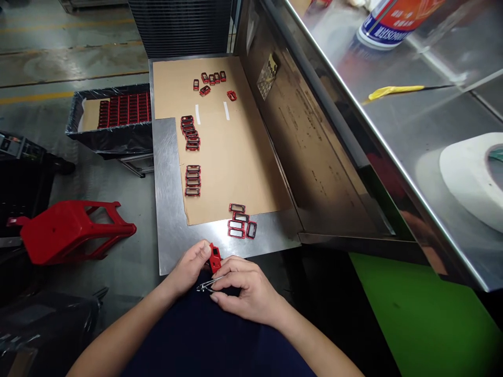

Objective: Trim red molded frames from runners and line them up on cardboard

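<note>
My left hand (189, 268) pinches a small red plastic frame part (214, 258) upright at its lower end. My right hand (245, 289) holds small steel tweezers (208, 284), their tips close to the bottom of the red part. Both hands are over my dark lap, just off the front edge of a steel table (167, 230). Nearest them, a small cluster of red rectangular frames (239, 222) lies partly on the steel and partly on a cardboard sheet (231, 167). Stacked rows of similar frames (190, 133) and a loose group (208, 81) lie farther up the cardboard.
To the left, a black-lined bin (110, 125) holds rows of red parts, and a red plastic stool (66, 230) lies on its side. To the right rise a steel panel with a spray can (393, 23), a yellow-handled tool (393, 91) and a white tape roll (471, 178).
</note>
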`<action>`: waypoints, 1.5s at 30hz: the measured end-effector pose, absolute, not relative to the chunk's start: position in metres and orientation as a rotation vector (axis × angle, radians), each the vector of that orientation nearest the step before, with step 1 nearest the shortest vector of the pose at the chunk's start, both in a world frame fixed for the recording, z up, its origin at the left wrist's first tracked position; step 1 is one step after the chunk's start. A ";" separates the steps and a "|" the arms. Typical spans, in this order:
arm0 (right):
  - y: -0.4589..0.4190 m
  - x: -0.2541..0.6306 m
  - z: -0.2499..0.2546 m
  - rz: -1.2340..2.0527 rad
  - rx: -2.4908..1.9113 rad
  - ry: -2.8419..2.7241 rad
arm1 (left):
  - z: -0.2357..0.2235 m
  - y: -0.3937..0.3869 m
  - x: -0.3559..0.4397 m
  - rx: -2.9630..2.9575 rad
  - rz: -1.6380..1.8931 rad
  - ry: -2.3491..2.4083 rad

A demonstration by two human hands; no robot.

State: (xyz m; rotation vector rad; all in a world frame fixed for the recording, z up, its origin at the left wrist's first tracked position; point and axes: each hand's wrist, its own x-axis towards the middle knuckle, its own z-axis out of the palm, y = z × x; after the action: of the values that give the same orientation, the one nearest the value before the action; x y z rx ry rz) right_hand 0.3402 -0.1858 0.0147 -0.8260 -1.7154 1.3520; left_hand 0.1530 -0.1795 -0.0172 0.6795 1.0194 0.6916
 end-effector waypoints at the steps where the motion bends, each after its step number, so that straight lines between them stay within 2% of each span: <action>1: -0.186 0.341 0.015 1.392 -0.846 -1.675 | -0.018 -0.180 0.151 0.748 0.700 1.061; 9: -0.180 0.350 0.013 1.861 -0.838 -1.147 | -0.008 -0.188 0.135 1.699 0.722 1.030; 13: -0.181 0.357 0.011 1.945 -0.789 -1.074 | -0.004 -0.188 0.140 1.855 0.781 1.076; 16: -0.185 0.373 0.013 1.758 -0.838 -1.243 | 0.002 -0.189 0.141 1.822 0.825 1.096; 20: -0.193 0.391 0.017 1.178 -1.015 -1.686 | 0.009 -0.191 0.141 1.779 0.880 1.043; 23: -0.197 0.387 0.021 0.952 -0.987 -1.868 | 0.010 -0.190 0.143 1.793 0.869 0.976; 45: -0.200 0.371 0.023 0.889 -0.920 -1.947 | 0.008 -0.188 0.146 1.826 0.851 0.949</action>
State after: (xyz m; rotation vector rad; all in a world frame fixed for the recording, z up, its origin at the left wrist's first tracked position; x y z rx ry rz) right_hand 0.3714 -0.2000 0.0233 -0.9202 -1.9472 0.8890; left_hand 0.1459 -0.1878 0.0083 1.8260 0.9486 0.8508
